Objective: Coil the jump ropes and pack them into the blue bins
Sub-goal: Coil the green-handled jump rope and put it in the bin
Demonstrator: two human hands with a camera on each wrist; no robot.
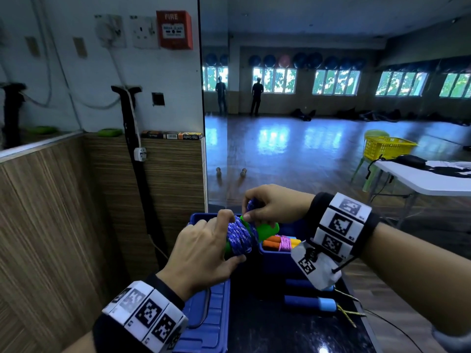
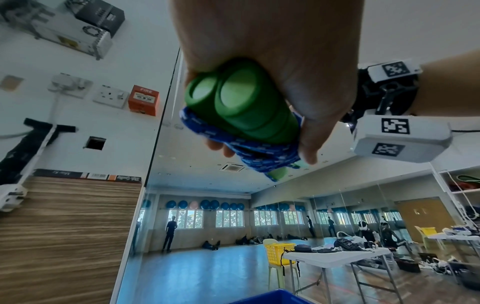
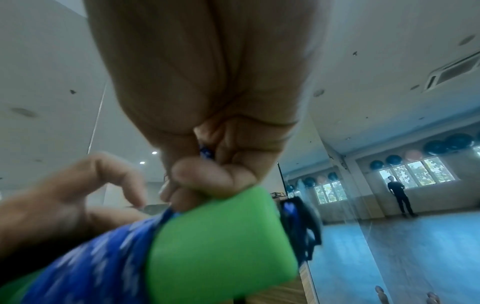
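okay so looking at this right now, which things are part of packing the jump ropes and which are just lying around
Part of the job:
left hand, gripping the green handles
right hand, pinching the blue rope
blue bin holding the orange-handled rope
blue-handled rope on the counter

Lying about:
yellow basket
white table
fire alarm

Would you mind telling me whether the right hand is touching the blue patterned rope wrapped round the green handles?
Touching. The head view shows the right hand pinching a loop of the blue patterned rope above the green handles; the right wrist view shows rope between its fingers.
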